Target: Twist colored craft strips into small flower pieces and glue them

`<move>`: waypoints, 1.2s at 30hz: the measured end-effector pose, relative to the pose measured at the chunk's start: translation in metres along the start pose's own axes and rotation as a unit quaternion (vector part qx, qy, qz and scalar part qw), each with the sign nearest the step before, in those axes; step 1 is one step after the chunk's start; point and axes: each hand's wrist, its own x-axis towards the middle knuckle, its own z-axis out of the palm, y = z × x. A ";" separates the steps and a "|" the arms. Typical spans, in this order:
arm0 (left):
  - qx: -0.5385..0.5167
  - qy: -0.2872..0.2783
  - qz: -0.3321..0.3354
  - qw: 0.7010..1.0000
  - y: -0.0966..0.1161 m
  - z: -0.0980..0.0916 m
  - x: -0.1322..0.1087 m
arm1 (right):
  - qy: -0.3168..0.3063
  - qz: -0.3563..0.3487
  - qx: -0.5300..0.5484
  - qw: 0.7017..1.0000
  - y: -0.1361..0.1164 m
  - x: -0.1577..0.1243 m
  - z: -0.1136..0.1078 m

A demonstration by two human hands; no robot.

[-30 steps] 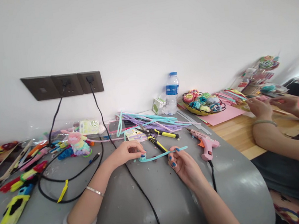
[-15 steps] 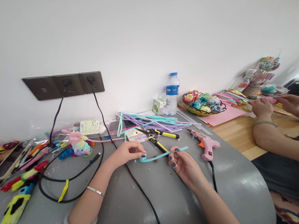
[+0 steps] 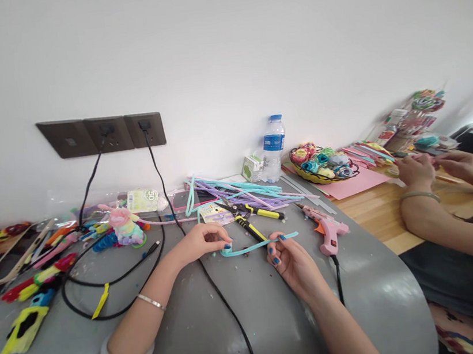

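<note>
A light blue pipe cleaner lies bent across the grey table between my two hands. My left hand pinches its curled left end, fingers closed. My right hand grips the strand near its right end, fingers closed with blue nails showing. Yellow-handled cutters lie just behind the strand. A pink glue gun rests right of my right hand.
Black cables run from wall sockets across the table, one between my arms. A pile of pipe cleaners, a water bottle, a basket of rolled flowers and colourful craft pieces stand around. Another person's hands work at the right.
My hands and the blue strand stay nearly as they were. The other person's hands at the right have shifted a little.
</note>
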 end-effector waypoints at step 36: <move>-0.006 0.003 -0.006 1.000 0.003 0.001 0.000 | -0.006 0.006 -0.001 1.000 -0.002 -0.001 0.001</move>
